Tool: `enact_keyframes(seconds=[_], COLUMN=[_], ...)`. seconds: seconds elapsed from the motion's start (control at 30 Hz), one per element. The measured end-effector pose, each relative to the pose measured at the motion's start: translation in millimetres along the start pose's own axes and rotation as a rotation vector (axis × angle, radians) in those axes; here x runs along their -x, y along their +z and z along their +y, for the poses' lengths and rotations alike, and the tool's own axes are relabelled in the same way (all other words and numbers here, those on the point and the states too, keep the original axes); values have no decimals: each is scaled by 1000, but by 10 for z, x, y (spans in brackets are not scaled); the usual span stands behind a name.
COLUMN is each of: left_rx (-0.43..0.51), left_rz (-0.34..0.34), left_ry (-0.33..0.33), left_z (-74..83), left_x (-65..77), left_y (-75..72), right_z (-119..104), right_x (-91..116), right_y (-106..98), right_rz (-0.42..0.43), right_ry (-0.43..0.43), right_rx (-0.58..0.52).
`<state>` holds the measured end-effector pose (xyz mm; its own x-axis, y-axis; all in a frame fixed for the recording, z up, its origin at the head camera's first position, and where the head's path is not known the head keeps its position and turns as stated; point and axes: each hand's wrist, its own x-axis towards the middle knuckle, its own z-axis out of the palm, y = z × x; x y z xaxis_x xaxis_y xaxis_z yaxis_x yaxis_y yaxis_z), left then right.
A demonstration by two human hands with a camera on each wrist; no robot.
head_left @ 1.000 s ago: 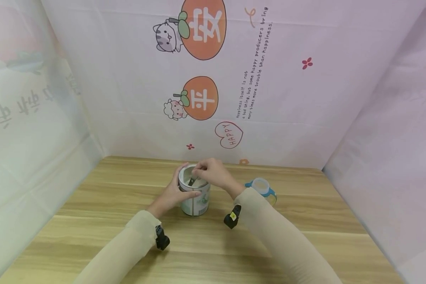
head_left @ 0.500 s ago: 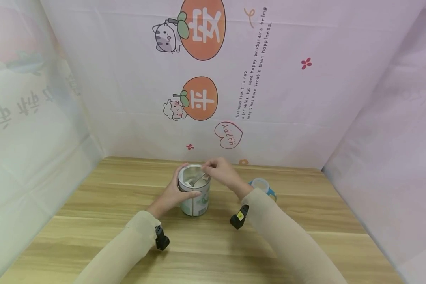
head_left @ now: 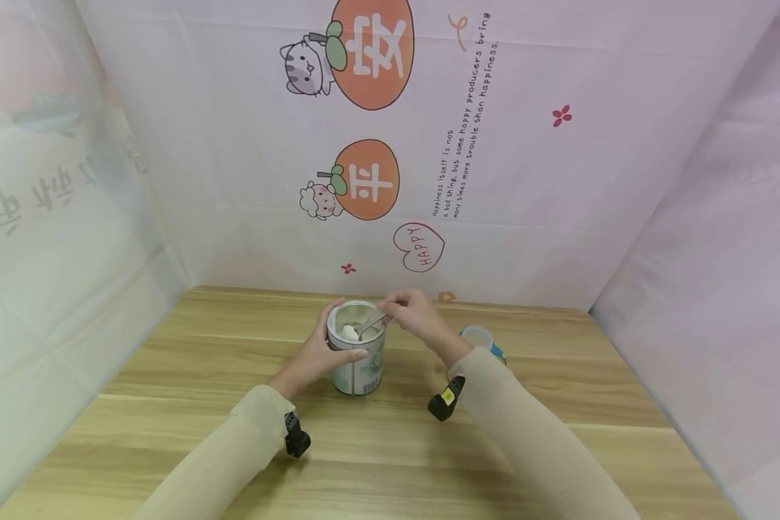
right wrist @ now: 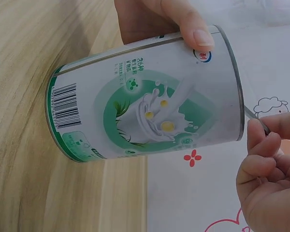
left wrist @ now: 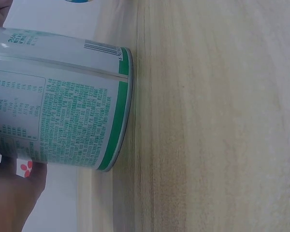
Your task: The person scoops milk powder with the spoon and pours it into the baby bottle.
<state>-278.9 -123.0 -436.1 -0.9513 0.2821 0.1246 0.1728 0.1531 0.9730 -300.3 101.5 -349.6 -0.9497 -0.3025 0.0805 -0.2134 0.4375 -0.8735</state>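
Observation:
A white-and-green milk powder can (head_left: pixel 359 370) stands upright on the wooden table. My left hand (head_left: pixel 318 354) grips it near the top, thumb across the front and fingers round the far side. In my right hand (head_left: pixel 417 321), thumb and fingers pinch the handle of a metal spoon (head_left: pixel 373 321). The spoon slants down over the can's right rim into the opening, with a white heap of powder (head_left: pixel 349 332) at its lower end. From the right wrist view, the can's printed side (right wrist: pixel 150 104) hides all but a short piece of the spoon handle (right wrist: pixel 250 114).
Right of the can, partly behind my right wrist, stands a cup (head_left: pixel 478 336) with a translucent top and blue handles. A printed white cloth (head_left: pixel 513 217) hangs behind the table (head_left: pixel 364 455), and cloths hang at both sides.
My right hand has moved right and tipped the spoon lower over the can's rim; white powder now shows at its lower end. The left hand and can have stayed in place.

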Motion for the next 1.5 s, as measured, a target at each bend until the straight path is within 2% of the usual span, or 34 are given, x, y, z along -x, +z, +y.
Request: enact_keyframes(seconds=[0.2, 0.57, 0.97, 1.2, 1.5], left_rx=[-11, -1, -22, -16, -2], left_rz=[13, 14, 3, -3, -3], left_ry=[23, 24, -9, -14, -12], left_z=[-1, -6, -1, 297, 309], left_x=[-5, -5, -13, 142, 155], left_y=[9, 13, 4, 43, 51], right_z=[22, 150, 177, 171, 167], right_x=[18, 22, 49, 61, 75], right_y=[-12, -7, 8, -2, -11], right_rz=[46, 134, 128, 130, 140], right_ry=[8, -12, -71, -83, -74], right_rx=[-7, -116, -78, -57, -46])
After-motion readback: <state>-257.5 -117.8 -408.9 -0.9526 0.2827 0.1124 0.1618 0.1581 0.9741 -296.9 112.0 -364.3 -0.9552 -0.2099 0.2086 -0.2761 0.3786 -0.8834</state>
